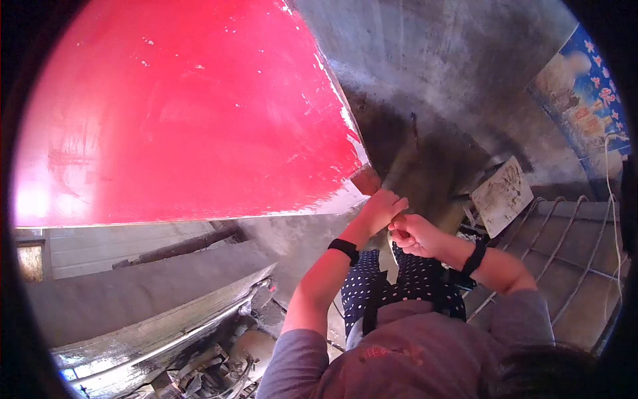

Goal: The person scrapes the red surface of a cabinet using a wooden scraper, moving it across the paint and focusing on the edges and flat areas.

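At the lower right corner of the big red panel (179, 113), which stands against the grey wall (432, 80), I see my left hand (382, 207) curled on the panel's edge. I cannot tell if its grip clamps there. Just beside it, my right hand (411, 234) has its grip together in a fist, with anything inside hidden. A black wristband (343, 250) rings the left wrist.

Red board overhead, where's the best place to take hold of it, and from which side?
Likely the red board at its lower right corner, coming from below: it tilts overhead, that pale bottom edge hangs free, and the left hand sits right by it there.
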Available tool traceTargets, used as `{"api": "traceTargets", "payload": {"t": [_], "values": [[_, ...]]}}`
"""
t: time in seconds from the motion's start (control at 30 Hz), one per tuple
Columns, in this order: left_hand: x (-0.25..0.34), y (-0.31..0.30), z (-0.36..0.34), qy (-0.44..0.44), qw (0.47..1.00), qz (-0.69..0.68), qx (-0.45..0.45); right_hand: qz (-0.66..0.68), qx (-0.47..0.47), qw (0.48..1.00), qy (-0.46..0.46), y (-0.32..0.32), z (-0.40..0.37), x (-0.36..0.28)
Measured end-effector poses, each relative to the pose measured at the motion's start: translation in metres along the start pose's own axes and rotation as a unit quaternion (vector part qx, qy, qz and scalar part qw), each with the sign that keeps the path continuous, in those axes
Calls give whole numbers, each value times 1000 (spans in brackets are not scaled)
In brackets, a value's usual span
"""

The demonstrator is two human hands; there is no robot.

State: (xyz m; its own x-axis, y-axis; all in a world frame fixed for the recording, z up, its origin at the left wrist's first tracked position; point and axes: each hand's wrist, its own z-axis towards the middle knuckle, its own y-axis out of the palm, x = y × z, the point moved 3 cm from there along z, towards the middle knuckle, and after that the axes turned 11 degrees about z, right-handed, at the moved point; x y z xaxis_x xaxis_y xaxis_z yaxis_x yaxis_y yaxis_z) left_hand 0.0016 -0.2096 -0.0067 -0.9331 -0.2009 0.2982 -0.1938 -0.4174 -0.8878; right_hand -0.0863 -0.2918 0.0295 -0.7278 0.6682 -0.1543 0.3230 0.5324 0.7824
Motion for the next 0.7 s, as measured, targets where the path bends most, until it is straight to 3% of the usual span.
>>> {"api": "traceTargets", "payload": {"t": [0.13, 0.23, 0.33, 0.47, 0.7], "values": [[-6, -7, 0, -18, 998, -56, 8, 7, 40, 999, 11, 20, 0, -2], [-3, -17, -1, -53, 998, -46, 3, -5, 12, 1000, 7, 27, -5, -6], [-6, -21, -2, -41, 997, -65, -5, 23, 37, 999, 17, 34, -7, -7], [-10, -28, 1, -39, 995, -88, -11, 64, 3, 997, 34, 32, 6, -7], [-43, 8, -17, -102, 986, -117, -65, 135, 1, 990, 36, 4, 62, -20]]}}
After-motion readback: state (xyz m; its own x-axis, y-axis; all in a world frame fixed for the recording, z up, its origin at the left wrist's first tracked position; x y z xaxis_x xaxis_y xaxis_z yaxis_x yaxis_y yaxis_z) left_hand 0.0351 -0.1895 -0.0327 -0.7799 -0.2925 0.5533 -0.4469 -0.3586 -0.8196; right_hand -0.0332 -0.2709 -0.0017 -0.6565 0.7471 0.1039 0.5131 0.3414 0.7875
